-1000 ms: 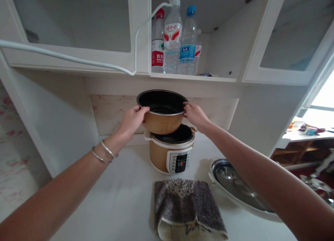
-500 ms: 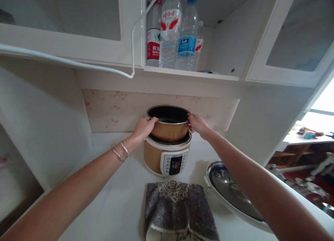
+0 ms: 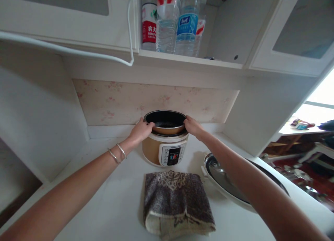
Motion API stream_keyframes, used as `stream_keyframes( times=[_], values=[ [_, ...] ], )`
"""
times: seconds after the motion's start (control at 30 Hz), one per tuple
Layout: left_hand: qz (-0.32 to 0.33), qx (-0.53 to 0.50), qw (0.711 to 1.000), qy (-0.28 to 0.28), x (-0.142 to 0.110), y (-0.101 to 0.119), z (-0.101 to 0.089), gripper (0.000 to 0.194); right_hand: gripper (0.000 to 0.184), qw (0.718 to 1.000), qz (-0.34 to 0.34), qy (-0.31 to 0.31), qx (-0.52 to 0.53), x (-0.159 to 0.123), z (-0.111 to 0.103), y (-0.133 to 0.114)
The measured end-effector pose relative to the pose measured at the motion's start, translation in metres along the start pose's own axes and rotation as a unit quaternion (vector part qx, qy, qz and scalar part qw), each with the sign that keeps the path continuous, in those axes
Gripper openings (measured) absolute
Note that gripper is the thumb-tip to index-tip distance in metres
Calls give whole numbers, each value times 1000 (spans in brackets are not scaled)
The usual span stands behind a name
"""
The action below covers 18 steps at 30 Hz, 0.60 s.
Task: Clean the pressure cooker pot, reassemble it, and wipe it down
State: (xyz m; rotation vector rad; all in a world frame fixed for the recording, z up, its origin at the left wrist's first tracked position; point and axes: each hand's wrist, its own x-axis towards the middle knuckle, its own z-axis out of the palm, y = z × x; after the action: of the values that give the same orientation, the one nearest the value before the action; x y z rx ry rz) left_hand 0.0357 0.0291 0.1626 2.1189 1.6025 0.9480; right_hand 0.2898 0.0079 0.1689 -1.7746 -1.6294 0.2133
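A gold inner pot (image 3: 167,129) with a dark inside sits almost fully down in the gold and white cooker (image 3: 165,148) at the back of the white counter (image 3: 104,199). Only its rim and a thin band of its wall show above the cooker. My left hand (image 3: 142,130) grips the pot's left rim, fingers curled over the edge. My right hand (image 3: 192,126) grips the right rim the same way. Two thin bangles ring my left wrist.
A folded brown patterned towel (image 3: 176,202) lies in front of the cooker. The cooker's lid (image 3: 224,180) rests upside down to the right. Several water bottles (image 3: 169,21) stand on the shelf above. A white cord (image 3: 78,53) runs under the cabinets.
Both hands have lowered the inner pot from above the cooker down into it. The view has tilted downward.
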Motion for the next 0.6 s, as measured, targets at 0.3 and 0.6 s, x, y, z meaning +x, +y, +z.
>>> stream_keyframes(
  times=[0.3,0.6],
  values=[
    [14,74,997,-25,-12,-6,5,69,32,996,32,-41,-70,-13,2,-4],
    [110,66,992,-10,-47,-33,0,65,31,995,-52,60,63,-95,-37,-21]
  ],
)
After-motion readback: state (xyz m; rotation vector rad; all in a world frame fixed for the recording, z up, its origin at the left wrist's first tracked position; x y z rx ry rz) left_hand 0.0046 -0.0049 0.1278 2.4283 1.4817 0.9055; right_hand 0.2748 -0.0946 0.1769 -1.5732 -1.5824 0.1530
